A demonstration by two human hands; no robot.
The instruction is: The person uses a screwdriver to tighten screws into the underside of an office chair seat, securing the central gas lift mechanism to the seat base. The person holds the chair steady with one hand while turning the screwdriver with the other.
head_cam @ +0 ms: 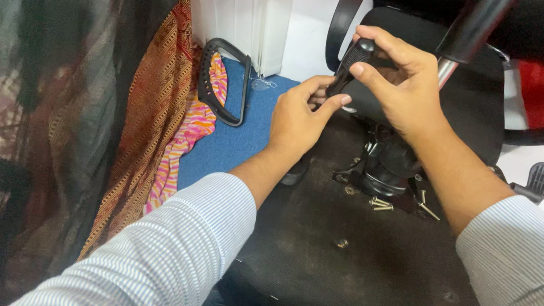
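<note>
**Two hands on a black lever handle under an upturned office chair**

The right hand closes thumb and fingers around the top of the black lever handle; the left hand pinches the lower part of the same handle between thumb and fingertips. The handle stands tilted just above the chair mechanism, a black metal block at the centre of the seat underside. Loose screws lie on the underside just below the mechanism, and one more sits farther toward the viewer. The chrome gas-lift column rises up and right from the mechanism. A detached black armrest lies well left of the mechanism on a blue mat, beside patterned cloth. Both sleeves are pale and striped.
</note>
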